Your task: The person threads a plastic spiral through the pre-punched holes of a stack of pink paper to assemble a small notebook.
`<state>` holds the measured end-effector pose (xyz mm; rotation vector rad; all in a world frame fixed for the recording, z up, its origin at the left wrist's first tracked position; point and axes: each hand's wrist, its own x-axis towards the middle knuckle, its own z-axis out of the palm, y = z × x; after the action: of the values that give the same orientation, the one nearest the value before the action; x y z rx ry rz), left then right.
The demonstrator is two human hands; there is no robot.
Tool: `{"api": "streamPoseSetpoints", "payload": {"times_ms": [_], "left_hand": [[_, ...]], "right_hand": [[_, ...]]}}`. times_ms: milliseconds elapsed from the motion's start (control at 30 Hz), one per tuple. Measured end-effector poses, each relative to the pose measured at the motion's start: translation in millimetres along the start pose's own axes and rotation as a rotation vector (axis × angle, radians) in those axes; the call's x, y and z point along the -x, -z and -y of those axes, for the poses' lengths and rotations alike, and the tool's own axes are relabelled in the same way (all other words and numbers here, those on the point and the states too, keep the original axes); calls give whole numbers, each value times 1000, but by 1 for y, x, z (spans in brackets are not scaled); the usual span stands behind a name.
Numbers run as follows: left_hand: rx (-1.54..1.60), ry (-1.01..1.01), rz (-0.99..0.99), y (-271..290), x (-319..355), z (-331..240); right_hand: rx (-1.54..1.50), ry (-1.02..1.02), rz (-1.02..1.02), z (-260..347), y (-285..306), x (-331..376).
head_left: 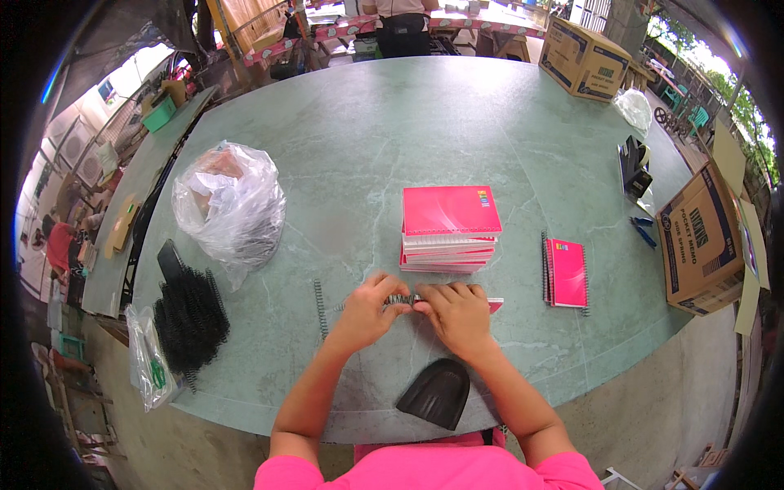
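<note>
Close to the table's near side, my left hand (371, 312) pinches a dark wire spiral coil (399, 300) between thumb and fingers. My right hand (457, 318) is closed on a small pink notebook (496, 305), mostly hidden under the fingers; only its right end shows. The coil runs across to the notebook's left edge, between both hands. Left of my left hand lies a loose spiral coil (320, 309). Just beyond my hands stands a stack of pink notebooks (452, 211). To the right, pink notebooks with spiral binding (567, 273) lie together.
At left are a heap of black coils (193, 318), a clear plastic packet (151, 359) and a stuffed plastic bag (230, 208). A black rounded object (437, 394) lies near me. Pliers (643, 232), a tape dispenser (633, 167) and an open cardboard box (701, 241) are right; another box (584, 59) stands behind.
</note>
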<state>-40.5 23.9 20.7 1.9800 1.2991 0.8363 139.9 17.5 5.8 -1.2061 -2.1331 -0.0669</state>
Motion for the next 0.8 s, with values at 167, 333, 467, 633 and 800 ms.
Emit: {"api": "streamPoseSetpoints", "payload": {"times_ms": [167,333,467,633,800], "left_hand": [[9,311,300,6,-5,3],[-33,7,1,-1,0,-1],[-48,164,238,3,0,7],[-304,-84,-55,-9,14,-29],[-261,-32,295,-50,51,-41]], "right_hand": [[-130,-73,16,-2,-6,7],[-197,-68,-8,-4,-4,4],[-282,-130,-38,1,-2,3],[-325,-131,-2,-11,-3,7],[-316,-256,85,-7,22,-1]]}}
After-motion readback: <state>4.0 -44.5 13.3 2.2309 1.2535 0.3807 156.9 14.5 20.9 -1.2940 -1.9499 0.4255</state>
